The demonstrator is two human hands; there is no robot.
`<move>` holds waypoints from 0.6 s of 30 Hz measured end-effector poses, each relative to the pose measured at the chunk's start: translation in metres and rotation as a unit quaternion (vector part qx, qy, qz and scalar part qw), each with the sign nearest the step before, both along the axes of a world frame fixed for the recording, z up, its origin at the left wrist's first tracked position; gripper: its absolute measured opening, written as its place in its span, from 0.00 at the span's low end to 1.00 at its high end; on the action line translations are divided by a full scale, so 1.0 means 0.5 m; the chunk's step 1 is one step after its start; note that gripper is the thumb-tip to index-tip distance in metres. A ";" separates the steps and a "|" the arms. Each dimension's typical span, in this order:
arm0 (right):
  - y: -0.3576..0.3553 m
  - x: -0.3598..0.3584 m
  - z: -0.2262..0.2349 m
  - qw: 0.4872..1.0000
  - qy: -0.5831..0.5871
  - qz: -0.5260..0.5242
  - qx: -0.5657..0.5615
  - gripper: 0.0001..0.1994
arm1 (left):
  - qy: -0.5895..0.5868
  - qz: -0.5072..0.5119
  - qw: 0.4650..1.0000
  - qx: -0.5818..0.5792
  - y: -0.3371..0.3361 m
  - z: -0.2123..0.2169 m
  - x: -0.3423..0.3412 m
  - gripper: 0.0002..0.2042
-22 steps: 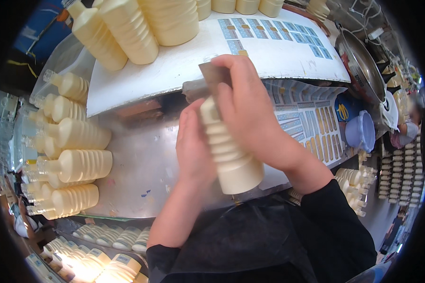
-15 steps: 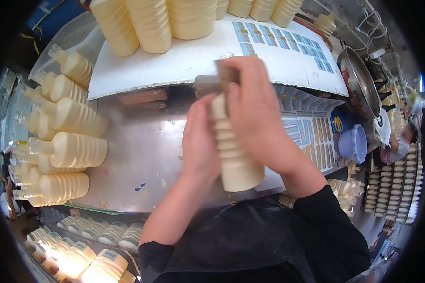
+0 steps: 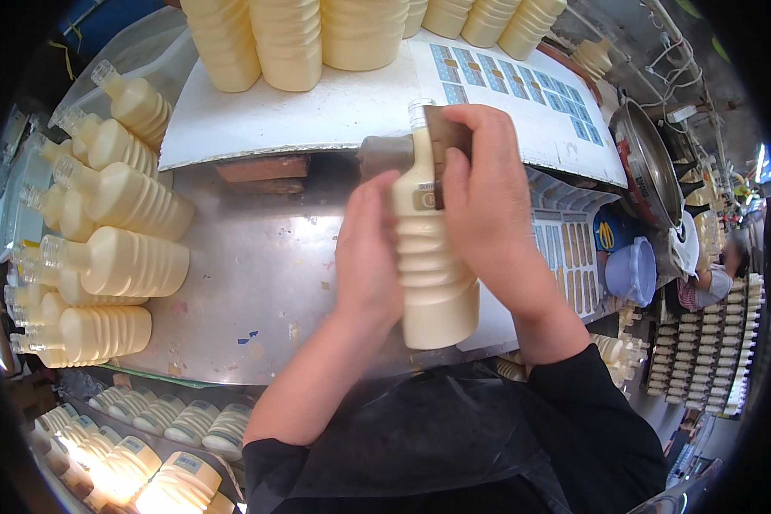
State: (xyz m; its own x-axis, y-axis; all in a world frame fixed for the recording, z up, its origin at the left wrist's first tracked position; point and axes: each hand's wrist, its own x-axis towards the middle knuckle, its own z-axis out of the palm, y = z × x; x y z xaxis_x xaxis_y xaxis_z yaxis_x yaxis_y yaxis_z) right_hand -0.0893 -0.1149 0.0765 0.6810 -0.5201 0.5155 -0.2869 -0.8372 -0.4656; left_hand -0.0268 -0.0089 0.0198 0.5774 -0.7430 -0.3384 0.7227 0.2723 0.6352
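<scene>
A cream-coloured ribbed bottle (image 3: pixel 437 291) with a clear threaded neck lies in front of me, neck pointing away. My left hand (image 3: pixel 368 248) is against its left side, steadying it, with some fingers hidden. A small gold-brown label (image 3: pixel 425 199) sits on the bottle's shoulder. My right hand (image 3: pixel 488 188) grips a flat brown pad (image 3: pixel 448 141), whose edge lies along the right side of the neck and shoulder. Just left of the neck is a grey-brown wrapped block (image 3: pixel 384 156), partly hidden.
Several similar bottles (image 3: pixel 137 265) lie stacked at the left of the metal table (image 3: pixel 231 334). Others stand on the raised white board (image 3: pixel 343 94), beside label sheets (image 3: pixel 514 81). More label sheets (image 3: pixel 578 265), a lilac bucket (image 3: pixel 630 270) and a large pan (image 3: pixel 647 158) are at right.
The brown pad has shifted right with my right hand and tilted away from the front of the neck. The label on the shoulder, covered before, now shows. My left hand stays by the bottle.
</scene>
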 end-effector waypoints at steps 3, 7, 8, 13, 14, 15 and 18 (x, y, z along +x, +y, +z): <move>-0.011 -0.008 0.002 0.999 -0.010 0.000 0.034 0.17 | -0.005 -0.005 1.000 -0.005 -0.003 0.003 -0.003 0.21; -0.004 0.006 -0.009 0.997 -0.042 0.054 0.034 0.17 | -0.110 -0.009 0.992 0.063 -0.012 0.002 -0.005 0.18; -0.010 0.003 -0.014 0.997 -0.041 0.049 0.037 0.17 | -0.156 -0.011 0.983 0.094 -0.015 0.005 -0.005 0.18; -0.065 -0.036 -0.035 0.996 -0.049 0.031 0.069 0.18 | -0.114 -0.009 0.992 0.052 -0.008 -0.009 0.003 0.19; -0.079 -0.047 -0.048 0.995 -0.058 0.033 0.073 0.18 | -0.114 -0.010 0.992 0.048 -0.007 -0.012 0.005 0.18; -0.091 -0.055 -0.059 0.995 -0.067 0.036 0.071 0.18 | -0.114 -0.011 0.992 0.045 -0.006 -0.018 0.007 0.18; -0.102 -0.072 -0.077 0.989 -0.078 0.016 0.123 0.18 | -0.096 -0.006 0.995 0.035 -0.006 -0.024 0.008 0.17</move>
State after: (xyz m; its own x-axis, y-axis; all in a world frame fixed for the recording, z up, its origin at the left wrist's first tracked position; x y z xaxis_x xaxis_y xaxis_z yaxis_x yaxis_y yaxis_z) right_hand -0.1252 -0.1657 0.0379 0.6206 -0.6230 0.4761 -0.1709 -0.7001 -0.6933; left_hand -0.0226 -0.0119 0.0079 0.6277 -0.7286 -0.2742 0.5895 0.2148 0.7787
